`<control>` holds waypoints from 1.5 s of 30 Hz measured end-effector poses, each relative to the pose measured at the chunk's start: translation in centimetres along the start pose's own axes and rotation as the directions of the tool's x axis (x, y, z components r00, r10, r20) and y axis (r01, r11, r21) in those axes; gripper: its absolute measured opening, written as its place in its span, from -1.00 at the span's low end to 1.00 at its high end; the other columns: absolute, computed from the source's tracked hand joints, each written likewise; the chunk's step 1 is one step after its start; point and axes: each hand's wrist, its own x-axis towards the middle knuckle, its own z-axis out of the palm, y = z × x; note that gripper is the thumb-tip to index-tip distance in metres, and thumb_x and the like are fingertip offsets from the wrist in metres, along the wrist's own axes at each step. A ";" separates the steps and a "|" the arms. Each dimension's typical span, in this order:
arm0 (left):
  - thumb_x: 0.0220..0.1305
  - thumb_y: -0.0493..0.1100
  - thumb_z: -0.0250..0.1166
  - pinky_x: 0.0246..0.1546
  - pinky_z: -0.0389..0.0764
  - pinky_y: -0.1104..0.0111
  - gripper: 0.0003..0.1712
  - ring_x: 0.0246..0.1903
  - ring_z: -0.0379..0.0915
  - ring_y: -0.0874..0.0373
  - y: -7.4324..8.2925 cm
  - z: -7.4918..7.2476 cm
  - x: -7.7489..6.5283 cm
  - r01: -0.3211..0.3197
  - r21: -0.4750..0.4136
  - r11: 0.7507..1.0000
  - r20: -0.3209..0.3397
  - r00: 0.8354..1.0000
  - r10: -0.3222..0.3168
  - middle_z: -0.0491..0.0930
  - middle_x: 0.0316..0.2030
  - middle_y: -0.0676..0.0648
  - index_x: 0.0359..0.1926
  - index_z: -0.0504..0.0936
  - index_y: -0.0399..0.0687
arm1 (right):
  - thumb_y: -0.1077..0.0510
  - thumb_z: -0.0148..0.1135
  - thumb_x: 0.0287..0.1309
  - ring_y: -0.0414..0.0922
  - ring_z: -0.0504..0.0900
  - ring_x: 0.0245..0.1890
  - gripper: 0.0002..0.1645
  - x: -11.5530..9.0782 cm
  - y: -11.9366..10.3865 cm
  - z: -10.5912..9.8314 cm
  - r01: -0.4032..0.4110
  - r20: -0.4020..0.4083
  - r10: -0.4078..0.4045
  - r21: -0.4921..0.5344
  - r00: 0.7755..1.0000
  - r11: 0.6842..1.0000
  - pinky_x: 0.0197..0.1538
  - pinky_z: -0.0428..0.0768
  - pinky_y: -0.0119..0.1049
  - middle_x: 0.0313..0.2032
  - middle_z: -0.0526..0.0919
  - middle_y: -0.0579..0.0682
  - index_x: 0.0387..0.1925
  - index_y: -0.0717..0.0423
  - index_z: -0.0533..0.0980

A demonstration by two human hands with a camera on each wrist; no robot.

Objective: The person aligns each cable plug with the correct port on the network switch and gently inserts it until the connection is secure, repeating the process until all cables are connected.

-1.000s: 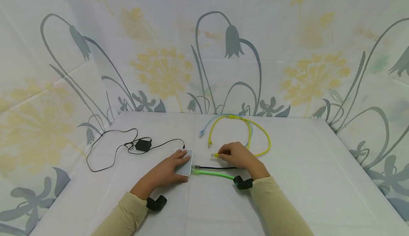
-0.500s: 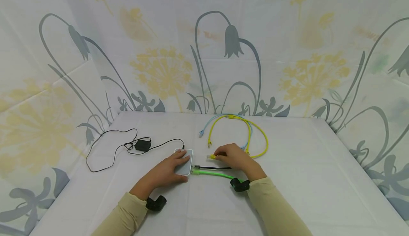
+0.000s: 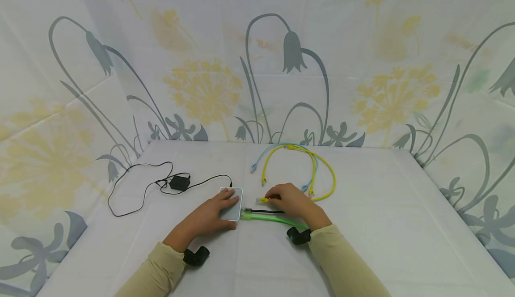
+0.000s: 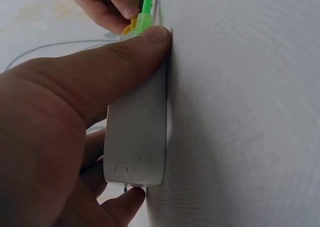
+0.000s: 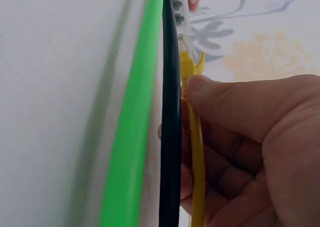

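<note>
My left hand (image 3: 209, 216) holds a small white network switch (image 3: 232, 211) down on the table, fingers over its top and thumb along the near side (image 4: 135, 142). A green Ethernet cable (image 3: 269, 219) and a black one (image 3: 263, 211) are plugged into its right side. Between thumb and fingertips my right hand (image 3: 293, 201) pinches a yellow Ethernet cable (image 5: 198, 162) just behind its clear plug. That plug points at the row of ports (image 5: 178, 18), a short way off in the head view; contact cannot be told from the right wrist view.
Behind the right hand lie a second yellow Ethernet cable (image 3: 264, 167) and a light blue one (image 3: 261, 156), looped together. A black power adapter (image 3: 179, 182) sits at the left, its thin cord running to the switch. Flowered cloth (image 3: 265, 86) hangs behind the white table.
My right hand has moved left and slightly nearer, bringing the yellow plug closer to the switch. The blue and yellow cable ends behind it have come into sight. My left hand stays put.
</note>
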 end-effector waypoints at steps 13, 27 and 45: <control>0.10 0.13 0.42 0.36 0.22 -0.05 -0.11 0.50 -0.09 -0.09 0.4 0.2 0.0 0.015 0.003 1.000 0.020 1.000 -0.015 0.10 0.49 -0.08 0.41 0.32 0.02 | 0.15 0.22 0.28 -0.27 0.56 -0.26 -0.79 0.3 -0.6 0.9 0.041 -0.002 -0.041 -0.004 0.999 0.999 -0.10 0.56 -0.30 -0.23 0.68 -0.13 -0.10 0.04 0.66; 0.12 0.14 0.41 0.36 0.23 -0.04 -0.12 0.50 -0.08 -0.10 0.4 0.2 0.0 0.000 0.008 1.000 0.011 1.000 0.000 0.11 0.49 -0.09 0.41 0.32 0.00 | 0.14 0.20 0.29 -0.24 0.58 -0.25 -0.77 0.4 -1.3 1.3 0.046 0.000 -0.046 0.002 0.999 0.999 -0.09 0.56 -0.25 -0.21 0.69 -0.11 -0.07 0.05 0.66; 0.15 0.14 0.38 0.37 0.20 -0.06 -0.13 0.51 -0.12 -0.10 0.3 0.1 0.0 0.000 -0.012 1.000 0.024 1.000 0.000 0.08 0.50 -0.08 0.42 0.30 0.03 | 0.14 0.18 0.31 -0.14 0.65 -0.09 -0.75 0.6 -1.8 1.9 0.089 0.010 -0.089 0.025 0.996 0.996 0.01 0.59 -0.21 -0.12 0.71 -0.06 -0.04 0.06 0.65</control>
